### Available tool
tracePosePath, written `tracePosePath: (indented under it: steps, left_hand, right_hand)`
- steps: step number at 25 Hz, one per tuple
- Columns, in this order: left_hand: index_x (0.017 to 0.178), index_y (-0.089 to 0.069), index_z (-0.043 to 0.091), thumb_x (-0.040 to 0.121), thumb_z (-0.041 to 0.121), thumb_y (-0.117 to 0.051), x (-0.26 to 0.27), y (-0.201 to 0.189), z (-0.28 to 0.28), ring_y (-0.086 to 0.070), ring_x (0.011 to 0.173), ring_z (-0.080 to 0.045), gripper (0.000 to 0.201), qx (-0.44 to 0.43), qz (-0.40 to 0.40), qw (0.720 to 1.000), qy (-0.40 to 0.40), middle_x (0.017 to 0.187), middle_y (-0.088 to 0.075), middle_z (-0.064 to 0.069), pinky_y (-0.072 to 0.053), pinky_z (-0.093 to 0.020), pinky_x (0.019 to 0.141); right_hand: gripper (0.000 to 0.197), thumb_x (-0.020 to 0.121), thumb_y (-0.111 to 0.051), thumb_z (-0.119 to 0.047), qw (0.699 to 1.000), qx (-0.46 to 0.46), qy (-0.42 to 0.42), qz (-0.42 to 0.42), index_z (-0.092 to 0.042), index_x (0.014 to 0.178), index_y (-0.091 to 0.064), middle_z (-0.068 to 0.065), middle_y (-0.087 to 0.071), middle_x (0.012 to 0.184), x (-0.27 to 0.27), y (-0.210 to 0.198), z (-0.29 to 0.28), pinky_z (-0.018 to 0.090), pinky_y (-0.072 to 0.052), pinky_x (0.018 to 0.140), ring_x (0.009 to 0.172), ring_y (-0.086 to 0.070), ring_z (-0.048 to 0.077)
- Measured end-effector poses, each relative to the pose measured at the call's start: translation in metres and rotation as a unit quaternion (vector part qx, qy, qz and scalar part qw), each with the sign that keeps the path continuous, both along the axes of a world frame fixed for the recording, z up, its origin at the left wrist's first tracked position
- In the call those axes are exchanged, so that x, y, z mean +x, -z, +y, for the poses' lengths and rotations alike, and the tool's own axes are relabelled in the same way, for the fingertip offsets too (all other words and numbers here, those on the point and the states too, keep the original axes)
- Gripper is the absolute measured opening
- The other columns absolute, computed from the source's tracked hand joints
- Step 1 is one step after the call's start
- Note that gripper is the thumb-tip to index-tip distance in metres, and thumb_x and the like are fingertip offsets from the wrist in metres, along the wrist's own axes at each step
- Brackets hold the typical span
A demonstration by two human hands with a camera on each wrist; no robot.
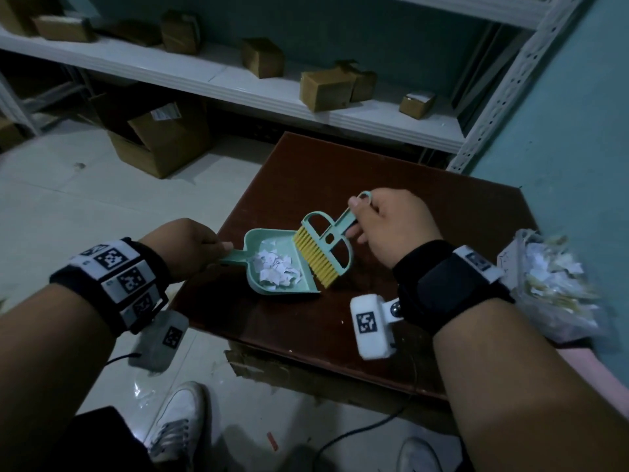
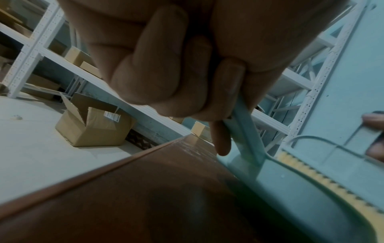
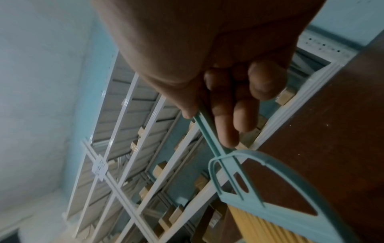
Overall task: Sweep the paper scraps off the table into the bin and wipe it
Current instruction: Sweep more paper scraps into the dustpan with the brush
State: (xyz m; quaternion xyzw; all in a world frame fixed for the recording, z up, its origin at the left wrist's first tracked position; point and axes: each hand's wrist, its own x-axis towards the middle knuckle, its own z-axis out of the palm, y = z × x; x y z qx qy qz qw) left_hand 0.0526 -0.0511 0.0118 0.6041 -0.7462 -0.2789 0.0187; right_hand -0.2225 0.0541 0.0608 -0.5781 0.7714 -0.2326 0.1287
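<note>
A teal dustpan [image 1: 272, 247] lies on the dark brown table [image 1: 425, 206] with a heap of white paper scraps [image 1: 276, 269] inside it. My left hand [image 1: 190, 245] grips the dustpan's handle [image 2: 247, 131] at the table's left edge. My right hand [image 1: 388, 226] holds the handle [image 3: 209, 136] of a teal brush with yellow bristles [image 1: 315, 255]. The bristles rest at the dustpan's mouth, by the scraps. A clear bag [image 1: 551, 284] stuffed with paper scraps sits at the table's right edge, beside my right forearm.
White metal shelving [image 1: 306, 97] with several small cardboard boxes runs behind the table. An open cardboard box [image 1: 160, 144] stands on the pale tiled floor to the left. A teal wall [image 1: 561, 131] borders the table's right side. My white shoes [image 1: 177, 420] and a black cable are below.
</note>
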Motion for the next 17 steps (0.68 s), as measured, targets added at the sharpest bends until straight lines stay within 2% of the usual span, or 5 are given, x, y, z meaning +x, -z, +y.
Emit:
tracePosePath:
  steps: [1, 6, 10, 13, 17]
  left_hand:
    - [0.068, -0.069, 0.013, 0.098, 0.048, -0.063, -0.002, -0.002, 0.001, -0.049, 0.051, -0.017, 0.047, 0.003, 0.005, 1.000, 0.004, 0.060, -0.060, -0.004, -0.039, -0.028, 0.054]
    - [0.064, -0.069, 0.022, 0.096, 0.047, -0.065, -0.002, -0.001, 0.004, -0.056, 0.059, -0.016, 0.041, 0.006, -0.003, 0.999, 0.049, 0.063, -0.064, -0.001, -0.040, -0.029, 0.058]
    - [0.067, -0.071, 0.024, 0.096, 0.050, -0.065, -0.009, 0.003, 0.004, -0.059, 0.067, -0.014, 0.039, 0.004, -0.018, 0.996, 0.087, 0.070, -0.068, 0.000, -0.042, -0.029, 0.065]
    - [0.069, -0.072, 0.021, 0.097, 0.049, -0.063, -0.017, 0.001, 0.007, -0.058, 0.066, -0.015, 0.041, -0.003, -0.019, 0.995, 0.101, 0.070, -0.068, -0.004, -0.043, -0.028, 0.061]
    - [0.069, -0.071, 0.020, 0.097, 0.051, -0.062, -0.025, 0.007, 0.011, -0.059, 0.067, -0.015, 0.043, -0.003, -0.027, 0.993, 0.114, 0.071, -0.068, -0.003, -0.043, -0.028, 0.063]
  right_hand:
    - [0.040, 0.108, -0.047, -0.043, 1.000, -0.019, 0.016, 0.001, -0.019, 0.085, -0.071, -0.005, -0.076, 0.075, -0.008, -0.004, 0.003, 0.040, -0.058, 0.076, 0.073, -0.071, 0.015]
    - [0.038, 0.104, -0.049, -0.039, 0.954, 0.059, 0.139, 0.261, -0.014, 0.076, -0.056, 0.002, -0.046, 0.064, -0.065, -0.020, 0.030, 0.035, -0.039, 0.067, 0.073, -0.051, 0.030]
    - [0.038, 0.103, -0.050, -0.044, 0.984, 0.078, 0.038, 0.154, -0.020, 0.074, -0.055, 0.000, -0.058, 0.069, -0.027, -0.001, 0.043, 0.037, -0.048, 0.066, 0.076, -0.064, 0.029]
    - [0.037, 0.105, -0.047, -0.045, 0.997, -0.021, -0.024, 0.071, -0.022, 0.081, -0.063, -0.002, -0.071, 0.072, -0.005, 0.003, 0.040, 0.041, -0.059, 0.071, 0.071, -0.070, 0.019]
    - [0.035, 0.106, -0.046, -0.040, 0.974, -0.018, 0.092, 0.205, -0.017, 0.080, -0.052, -0.002, -0.048, 0.065, -0.048, -0.022, 0.049, 0.033, -0.038, 0.067, 0.064, -0.052, 0.027]
